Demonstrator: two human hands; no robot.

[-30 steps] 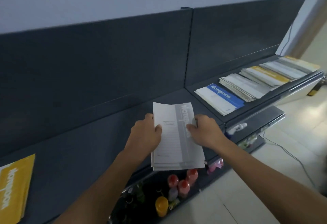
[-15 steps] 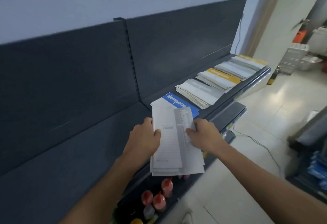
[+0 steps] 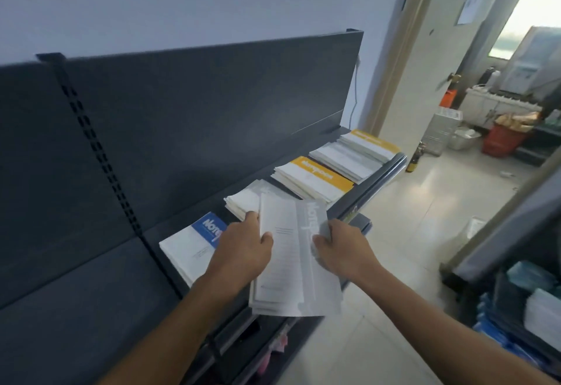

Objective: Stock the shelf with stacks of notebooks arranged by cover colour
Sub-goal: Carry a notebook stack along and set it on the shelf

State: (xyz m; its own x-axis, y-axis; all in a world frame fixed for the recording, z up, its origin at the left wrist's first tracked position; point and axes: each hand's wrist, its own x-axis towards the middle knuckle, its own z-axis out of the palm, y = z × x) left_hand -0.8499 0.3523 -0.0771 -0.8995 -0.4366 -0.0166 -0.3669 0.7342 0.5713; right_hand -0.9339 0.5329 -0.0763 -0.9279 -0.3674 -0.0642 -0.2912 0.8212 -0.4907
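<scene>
Both hands are clamped on a grey stack (image 3: 291,263) of notebooks: the left hand (image 3: 239,251) grips its left edge, thumb on top; the right hand (image 3: 343,251) grips the right edge, its fingers curled under and out of sight. The stack hangs over the front lip of the shelf (image 3: 91,308), hiding part of a pale pile (image 3: 243,199) behind it; the blue stack (image 3: 188,251) is partly covered by the left wrist. Further along lie a yellow stack (image 3: 312,178) and a far stack (image 3: 358,150) whose cover lettering is too blurred to read.
</scene>
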